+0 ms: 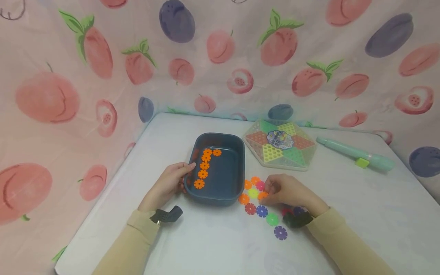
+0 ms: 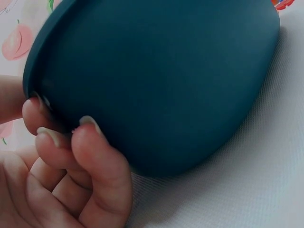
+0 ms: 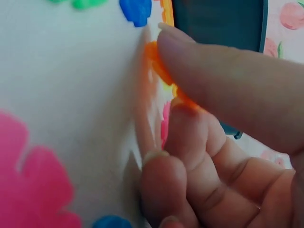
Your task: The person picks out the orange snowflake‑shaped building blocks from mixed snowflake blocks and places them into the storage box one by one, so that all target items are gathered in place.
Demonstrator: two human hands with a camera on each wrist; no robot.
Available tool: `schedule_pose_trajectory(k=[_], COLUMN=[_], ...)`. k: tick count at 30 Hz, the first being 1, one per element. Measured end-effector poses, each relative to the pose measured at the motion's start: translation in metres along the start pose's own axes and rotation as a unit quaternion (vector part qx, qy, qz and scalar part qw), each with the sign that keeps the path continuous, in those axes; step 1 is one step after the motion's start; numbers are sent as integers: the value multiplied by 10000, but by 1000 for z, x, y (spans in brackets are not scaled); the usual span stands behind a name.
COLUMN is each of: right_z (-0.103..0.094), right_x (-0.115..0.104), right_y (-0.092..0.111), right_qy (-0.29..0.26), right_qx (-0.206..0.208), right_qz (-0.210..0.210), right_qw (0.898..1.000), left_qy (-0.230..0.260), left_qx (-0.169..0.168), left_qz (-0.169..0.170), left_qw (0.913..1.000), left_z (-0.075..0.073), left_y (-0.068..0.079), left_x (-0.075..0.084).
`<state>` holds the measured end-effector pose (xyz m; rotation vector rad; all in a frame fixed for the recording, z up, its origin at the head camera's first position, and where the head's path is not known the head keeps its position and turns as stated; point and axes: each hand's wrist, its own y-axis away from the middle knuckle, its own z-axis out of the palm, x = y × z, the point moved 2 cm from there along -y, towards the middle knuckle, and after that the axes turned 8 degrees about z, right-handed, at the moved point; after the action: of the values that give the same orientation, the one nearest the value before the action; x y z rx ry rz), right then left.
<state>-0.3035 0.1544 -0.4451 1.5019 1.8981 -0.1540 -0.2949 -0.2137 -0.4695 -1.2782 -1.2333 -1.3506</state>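
My left hand (image 1: 169, 180) grips the left wall of a dark blue plastic tray (image 1: 225, 172), thumb over the rim and curled fingers against the outside (image 2: 156, 80). Inside the tray, several orange notched plastic discs (image 1: 204, 165) lie along its left side in a line, with one to the right at the far end. To the right of the tray, my right hand (image 1: 292, 193) pinches an orange notched disc (image 3: 160, 65) between thumb and finger. Around it on the table are more discs: orange, a yellow one (image 1: 253, 193), pink, a red one (image 1: 250, 209), a blue one (image 1: 262, 211).
A green disc (image 1: 272, 219) and a purple disc (image 1: 280, 232) lie nearer me. Behind the loose discs is a hexagonal checkers board (image 1: 300, 154). At the far right lies a pale green tube (image 1: 354, 149) with a lime block (image 1: 362, 163). Fruit-patterned cloth (image 1: 220, 72) hangs behind the table.
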Motion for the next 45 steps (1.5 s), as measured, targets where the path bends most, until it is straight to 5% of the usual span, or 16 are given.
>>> schedule_pose_trajectory(k=[6,10,15,19,25,33,45], right_z=[-4,-12,-28,-36,-36,-16,22], right_x=[3,-4,-35,-73,-118,-153,-146], right_y=[-3,-6,-16,-30,-63,-109,-136], right_qy=[-165,-688,-1591,-1937,-1426,-306,622], right_qx=[3,398,1003,1047,790,779,863], right_qz=[-353,-420,-549,-706,-683,-615,278], right_qw=[9992,9960,9806,9729,9843,9946,9939], left_qy=[-45,61,78,64,125,93,210], left_qx=[5,-7,44,80,95,43,-22], left_qz=[1,-30,-49,-37,-69,-24,-4], left_qw=[10000,10000,9999,9999,9999,9999,9998], left_z=[0,0,0,-1,-1,0,0], left_y=[-1,-2,-1,0,0,1,0], left_x=[0,-1,-1,-1,-3,0,1])
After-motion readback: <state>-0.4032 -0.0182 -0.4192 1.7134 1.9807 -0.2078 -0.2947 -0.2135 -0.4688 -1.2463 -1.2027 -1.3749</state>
